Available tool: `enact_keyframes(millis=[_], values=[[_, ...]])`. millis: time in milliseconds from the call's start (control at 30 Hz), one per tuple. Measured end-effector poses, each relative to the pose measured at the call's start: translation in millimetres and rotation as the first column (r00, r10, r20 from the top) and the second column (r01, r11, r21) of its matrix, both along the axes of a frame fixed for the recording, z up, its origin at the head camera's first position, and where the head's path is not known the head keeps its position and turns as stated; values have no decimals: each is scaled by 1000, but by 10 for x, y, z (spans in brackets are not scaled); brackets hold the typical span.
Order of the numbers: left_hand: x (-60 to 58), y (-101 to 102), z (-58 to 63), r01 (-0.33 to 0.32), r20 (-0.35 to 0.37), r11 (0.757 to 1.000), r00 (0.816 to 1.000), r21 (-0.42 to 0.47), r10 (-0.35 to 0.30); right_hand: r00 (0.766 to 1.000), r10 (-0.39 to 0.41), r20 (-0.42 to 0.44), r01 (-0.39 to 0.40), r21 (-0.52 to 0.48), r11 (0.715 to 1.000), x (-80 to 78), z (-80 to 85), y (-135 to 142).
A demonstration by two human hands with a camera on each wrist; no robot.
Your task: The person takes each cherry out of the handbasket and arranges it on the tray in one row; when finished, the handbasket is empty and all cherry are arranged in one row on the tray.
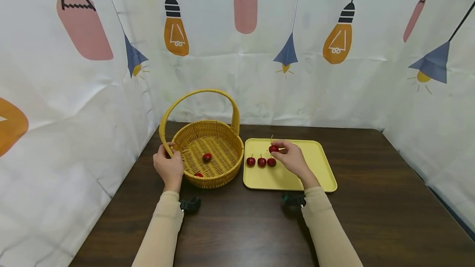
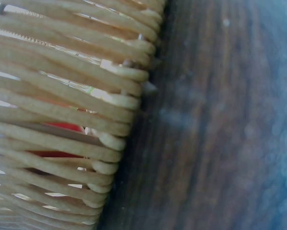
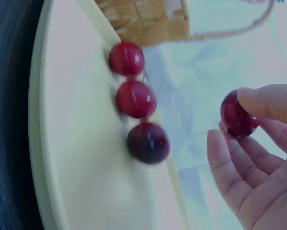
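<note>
My left hand (image 1: 168, 169) grips the lower left end of the yellow wicker basket's handle (image 1: 202, 91), by the rim. Inside the basket (image 1: 212, 182) lie two red cherries (image 1: 207, 158), one partly hidden by the front wall. Over the yellow tray (image 1: 311, 164), my right hand (image 1: 293, 160) pinches a dark red cherry (image 3: 236, 114) between thumb and fingers, its stem pointing up. Below it, three cherries (image 1: 261, 162) with stems sit in a row on the tray's left part. Close basket weave (image 2: 62, 110) fills the left wrist view's left side, red showing through its gaps.
Basket and tray stand side by side on a dark brown wooden table (image 1: 237, 226). Behind and beside the table hangs a white cloth (image 1: 230, 69) printed with lamps and bulbs. A dark band (image 1: 190, 204) sits at the left wrist, another (image 1: 294, 199) at the right.
</note>
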State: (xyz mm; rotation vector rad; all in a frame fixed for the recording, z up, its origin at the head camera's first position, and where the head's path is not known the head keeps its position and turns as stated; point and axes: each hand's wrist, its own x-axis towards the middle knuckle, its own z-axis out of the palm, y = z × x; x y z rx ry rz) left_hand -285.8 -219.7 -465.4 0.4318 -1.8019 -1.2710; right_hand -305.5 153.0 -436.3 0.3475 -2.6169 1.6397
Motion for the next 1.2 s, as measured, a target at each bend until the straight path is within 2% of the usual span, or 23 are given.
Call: enact_keyframes(millis=[333, 567, 933, 1200], values=[[-1, -11, -6, 5, -5, 1000, 1000, -7, -5, 996, -49, 80, 51, -26, 998, -71, -178, 234], [-1, -10, -7, 6, 0, 1000, 1000, 5, -6, 989, -85, 122, 76, 80, 994, -104, -319, 276], [-8, -12, 3, 13, 10, 1000, 1000, 11, -13, 979, -45, 200, 34, 59, 998, -97, -303, 353], [-11, -12, -13, 10, 14, 1000, 1000, 5, -10, 979, -15, 203, -4, 94, 996, -77, -317, 376]])
